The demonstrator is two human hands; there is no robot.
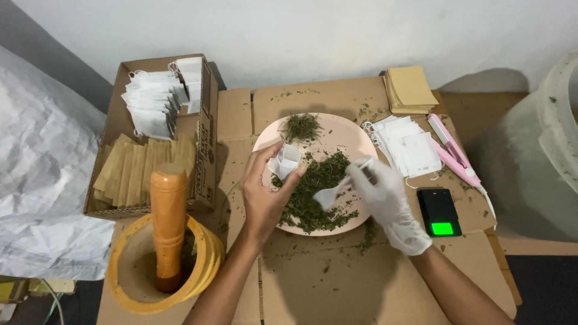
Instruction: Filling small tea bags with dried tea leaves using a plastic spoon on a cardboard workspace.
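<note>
Cardboard surface [313, 283], pink plate [355, 139] at centre strewn with dried green herb [313, 186]. Bare left hand [265, 195] over the plate's left edge, fingers pinched round a small white bag [284, 161] held open-mouthed; gloved right hand [385, 198], fingers closed on a white spoon [332, 194] whose bowl sits in the herb just beside the bag. Left: box [208, 129] of filled bags, yellow mortar [135, 289] with pestle [169, 222] standing in it; right: empty bags [409, 150], tan envelopes [410, 89], pink sealer [454, 153], black scale [439, 212].
</note>
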